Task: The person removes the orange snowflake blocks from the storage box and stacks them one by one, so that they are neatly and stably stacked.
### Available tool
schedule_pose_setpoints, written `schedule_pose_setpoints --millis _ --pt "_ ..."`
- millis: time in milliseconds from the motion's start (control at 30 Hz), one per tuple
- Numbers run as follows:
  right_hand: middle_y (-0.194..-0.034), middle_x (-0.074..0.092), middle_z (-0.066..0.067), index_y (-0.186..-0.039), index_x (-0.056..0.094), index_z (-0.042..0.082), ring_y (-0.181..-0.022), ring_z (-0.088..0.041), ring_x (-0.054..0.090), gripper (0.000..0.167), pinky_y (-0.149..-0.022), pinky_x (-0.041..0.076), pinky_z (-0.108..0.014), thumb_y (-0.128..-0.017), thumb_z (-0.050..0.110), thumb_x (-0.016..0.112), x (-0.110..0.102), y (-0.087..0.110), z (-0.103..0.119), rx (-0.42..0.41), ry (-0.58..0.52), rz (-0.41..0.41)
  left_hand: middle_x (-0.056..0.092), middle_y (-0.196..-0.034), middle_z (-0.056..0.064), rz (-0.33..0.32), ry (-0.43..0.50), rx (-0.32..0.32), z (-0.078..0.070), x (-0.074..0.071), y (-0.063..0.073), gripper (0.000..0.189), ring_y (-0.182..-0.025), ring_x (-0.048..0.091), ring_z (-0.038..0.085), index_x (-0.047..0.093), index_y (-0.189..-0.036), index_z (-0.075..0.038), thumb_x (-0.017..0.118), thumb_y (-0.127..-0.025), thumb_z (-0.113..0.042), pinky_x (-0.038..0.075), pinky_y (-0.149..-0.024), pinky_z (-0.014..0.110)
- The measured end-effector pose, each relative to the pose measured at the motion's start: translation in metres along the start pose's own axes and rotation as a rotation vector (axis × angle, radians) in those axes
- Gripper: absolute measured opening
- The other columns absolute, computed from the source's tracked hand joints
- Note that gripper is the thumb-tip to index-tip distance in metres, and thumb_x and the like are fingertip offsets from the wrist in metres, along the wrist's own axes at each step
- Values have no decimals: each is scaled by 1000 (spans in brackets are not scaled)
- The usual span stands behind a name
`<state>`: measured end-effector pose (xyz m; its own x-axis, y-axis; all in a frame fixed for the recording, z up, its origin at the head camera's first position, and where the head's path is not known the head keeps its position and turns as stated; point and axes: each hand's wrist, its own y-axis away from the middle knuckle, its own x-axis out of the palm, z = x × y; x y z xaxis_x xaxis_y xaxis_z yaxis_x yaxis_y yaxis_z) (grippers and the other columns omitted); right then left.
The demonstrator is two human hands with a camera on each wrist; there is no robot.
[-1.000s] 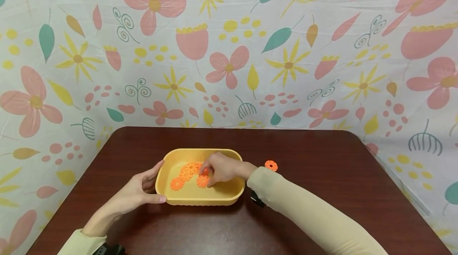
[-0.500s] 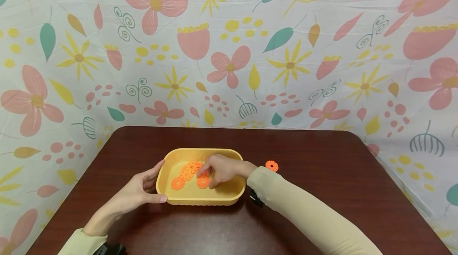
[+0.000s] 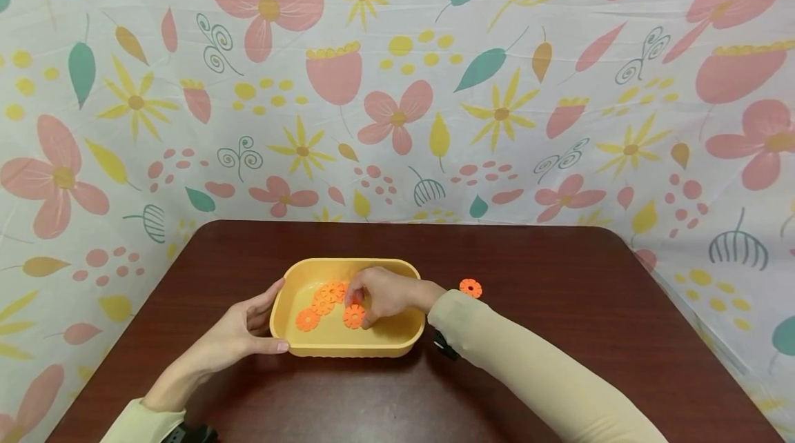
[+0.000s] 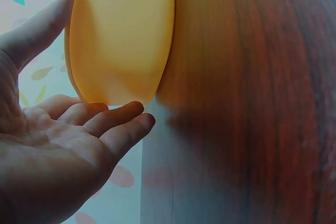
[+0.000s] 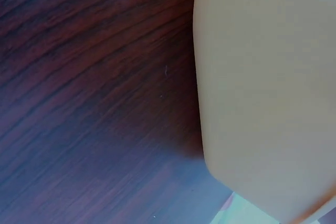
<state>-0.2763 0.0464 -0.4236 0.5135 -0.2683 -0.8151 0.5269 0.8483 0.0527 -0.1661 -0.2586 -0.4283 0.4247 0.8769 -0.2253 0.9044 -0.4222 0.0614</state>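
Note:
In the head view a shallow yellow tub [image 3: 348, 350] sits on the dark wooden table. My left hand [image 3: 239, 332] holds its left end, thumb at the near corner and fingers along the outer wall. The left wrist view shows that hand [image 4: 68, 135] against the tub [image 4: 126, 35]. Inside the tub, my right hand [image 3: 385, 291] pinches an orange notched interlocking disc [image 3: 355, 317] between thumb and forefinger. Several similar discs [image 3: 322, 303] lie to its left on the tub floor, partly overlapping. The right wrist view shows the tub's outer wall [image 5: 262, 77], not the hand.
One more orange disc [image 3: 470, 288] lies on the table right of the tub, close to the right sleeve [image 3: 497, 339]. The brown table [image 3: 528, 257] ends at the back against a flower-patterned cloth [image 3: 397, 174].
The disc at my right fingertips has shifted slightly to the right and towards me, and more of its face shows. My left hand and the tub hold their place.

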Motion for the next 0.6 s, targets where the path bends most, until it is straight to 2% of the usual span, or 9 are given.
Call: schedule_pose_setpoints --millis 333,600 --pt "-92 64 1 -99 68 14 -86 -10 57 41 -80 47 -23 -72 0 96 0 1 4 26 -41 15 18 -172 19 -3 5 5 2 -1 -1 107 -147 39 46 15 -169 -5 85 -88 -5 49 -99 26" --pt "-96 64 -1 -117 71 12 -89 -12 56 52 -79 47 -24 -72 1 96 -1 3 2 25 -64 65 19 -172 18 -6 -2 -6 3 -1 -2 107 -147 40 45 16 -169 -6 86 -88 -7 49 -99 26"
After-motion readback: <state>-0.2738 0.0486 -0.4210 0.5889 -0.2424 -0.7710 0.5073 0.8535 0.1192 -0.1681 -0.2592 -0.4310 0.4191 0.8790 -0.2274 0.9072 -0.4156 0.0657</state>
